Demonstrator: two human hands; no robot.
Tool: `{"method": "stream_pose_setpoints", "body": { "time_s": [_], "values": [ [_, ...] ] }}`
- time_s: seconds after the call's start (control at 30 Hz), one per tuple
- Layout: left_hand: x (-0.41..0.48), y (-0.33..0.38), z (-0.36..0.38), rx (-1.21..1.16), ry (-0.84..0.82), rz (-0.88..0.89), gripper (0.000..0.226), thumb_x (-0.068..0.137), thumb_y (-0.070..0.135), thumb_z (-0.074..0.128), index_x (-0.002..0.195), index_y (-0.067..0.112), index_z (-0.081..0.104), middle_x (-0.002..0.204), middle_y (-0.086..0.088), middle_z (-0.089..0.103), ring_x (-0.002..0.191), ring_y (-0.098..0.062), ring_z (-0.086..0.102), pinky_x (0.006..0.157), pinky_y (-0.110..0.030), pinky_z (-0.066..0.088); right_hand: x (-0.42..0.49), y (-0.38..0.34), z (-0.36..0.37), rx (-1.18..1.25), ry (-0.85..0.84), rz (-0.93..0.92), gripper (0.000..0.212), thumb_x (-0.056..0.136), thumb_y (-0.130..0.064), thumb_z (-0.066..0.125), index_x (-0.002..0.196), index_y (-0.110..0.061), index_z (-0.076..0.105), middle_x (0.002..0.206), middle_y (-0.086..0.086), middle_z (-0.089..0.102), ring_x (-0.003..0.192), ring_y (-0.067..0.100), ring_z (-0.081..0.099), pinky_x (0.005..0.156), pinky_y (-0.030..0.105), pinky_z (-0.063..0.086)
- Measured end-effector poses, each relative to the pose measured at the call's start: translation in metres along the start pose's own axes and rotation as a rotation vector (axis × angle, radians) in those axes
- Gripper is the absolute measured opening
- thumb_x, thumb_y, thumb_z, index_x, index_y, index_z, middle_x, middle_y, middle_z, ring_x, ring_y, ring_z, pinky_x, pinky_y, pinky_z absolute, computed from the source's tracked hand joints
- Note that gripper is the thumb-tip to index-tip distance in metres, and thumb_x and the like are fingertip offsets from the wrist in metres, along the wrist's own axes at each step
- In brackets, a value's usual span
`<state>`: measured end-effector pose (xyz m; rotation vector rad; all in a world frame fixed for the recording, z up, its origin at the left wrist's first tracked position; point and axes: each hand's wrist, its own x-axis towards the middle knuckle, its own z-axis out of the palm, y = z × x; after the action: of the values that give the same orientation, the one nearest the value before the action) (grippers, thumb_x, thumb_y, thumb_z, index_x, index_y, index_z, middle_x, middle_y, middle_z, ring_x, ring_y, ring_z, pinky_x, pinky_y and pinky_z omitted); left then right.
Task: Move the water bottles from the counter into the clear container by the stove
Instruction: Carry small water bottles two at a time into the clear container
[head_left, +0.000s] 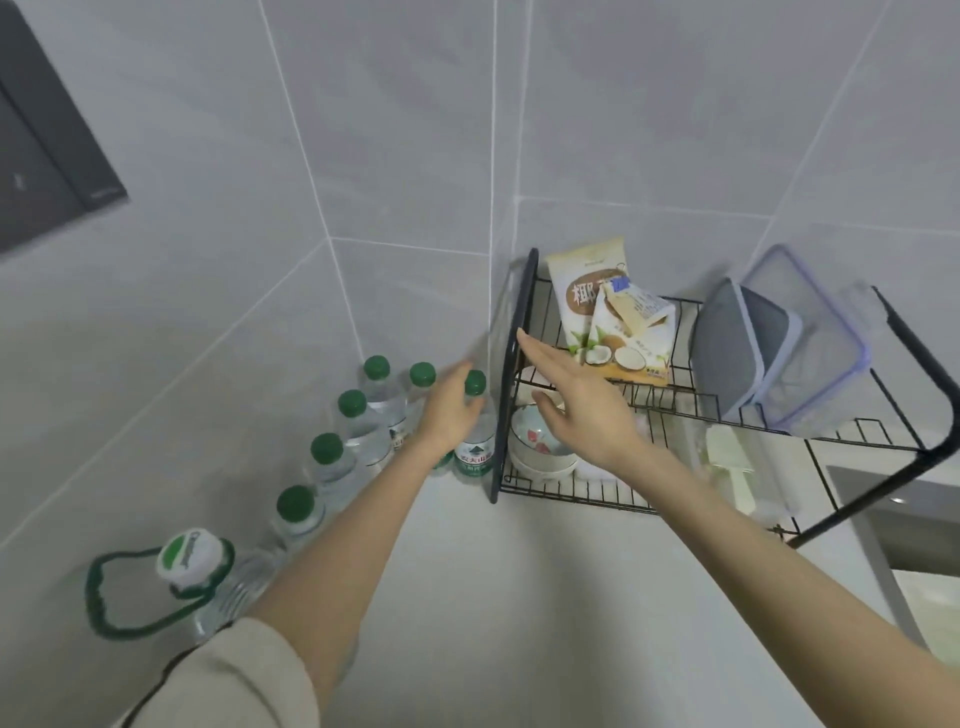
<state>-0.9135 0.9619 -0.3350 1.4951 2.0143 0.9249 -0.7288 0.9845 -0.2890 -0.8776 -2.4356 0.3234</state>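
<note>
The left hand (449, 410) is gripping a probably full, heavy, slick water bottle (474, 458) at its stiff neck; the right hand (576, 402), alongside, is hovering open-fingered.

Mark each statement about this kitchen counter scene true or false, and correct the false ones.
1. The left hand grips a green-capped bottle beside the rack. True.
2. The right hand holds a bottle. False: it is open and holds nothing.
3. Bowls sit on the rack's lower shelf. True.
4. The snack bags lie on the counter. False: they stand on the rack's upper shelf.
5. The bottles along the wall have red caps. False: green caps.
</note>
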Motion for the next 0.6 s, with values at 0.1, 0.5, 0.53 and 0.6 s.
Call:
{"method": "stream_pose_setpoints", "body": {
  "time_s": [0.1, 0.5, 0.53, 0.6],
  "values": [
    [0.005, -0.004, 0.006, -0.101, 0.038, -0.012, 0.032, 0.089, 0.009, 0.062, 0.120, 0.004, 0.055, 0.112, -0.008, 0.063, 0.108, -0.024, 0.059, 0.096, -0.028, 0.045, -0.003, 0.001, 0.005, -0.051, 0.005, 0.007, 0.076, 0.089, -0.012, 0.056, 0.152, -0.032, 0.019, 0.150, -0.010, 0.040, 0.112, 0.014, 0.059, 0.059, 0.021, 0.045],
    [-0.055, 0.000, -0.006, -0.028, 0.148, 0.069, 0.047, 0.092, 0.021, 0.061, 0.135, 0.013, 0.048, 0.126, -0.006, 0.058, 0.111, -0.019, 0.053, 0.090, -0.025, 0.038, -0.009, 0.005, 0.008, -0.039, -0.018, 0.010, 0.075, 0.089, -0.010, 0.056, 0.152, -0.027, 0.020, 0.134, 0.000, 0.055, 0.107, 0.020, 0.058, 0.074, 0.029, 0.050],
    [-0.060, 0.002, -0.009, -0.010, 0.151, 0.083, 0.045, 0.091, 0.021, 0.062, 0.133, 0.014, 0.049, 0.123, -0.005, 0.060, 0.108, -0.020, 0.054, 0.087, -0.024, 0.038, -0.010, 0.006, 0.009, -0.002, -0.033, 0.012, 0.072, 0.089, -0.009, 0.056, 0.151, -0.026, 0.023, 0.141, -0.001, 0.050, 0.117, 0.019, 0.054, 0.086, 0.031, 0.050],
    [-0.071, 0.007, -0.012, 0.008, 0.162, 0.090, 0.041, 0.090, 0.022, 0.064, 0.128, 0.015, 0.053, 0.108, -0.002, 0.061, 0.094, -0.017, 0.054, 0.078, -0.021, 0.036, -0.017, 0.005, 0.008, 0.070, -0.077, 0.011, 0.066, 0.090, -0.008, 0.056, 0.149, -0.024, 0.030, 0.153, -0.002, 0.036, 0.137, 0.018, 0.038, 0.109, 0.029, 0.036]
  ]
}}
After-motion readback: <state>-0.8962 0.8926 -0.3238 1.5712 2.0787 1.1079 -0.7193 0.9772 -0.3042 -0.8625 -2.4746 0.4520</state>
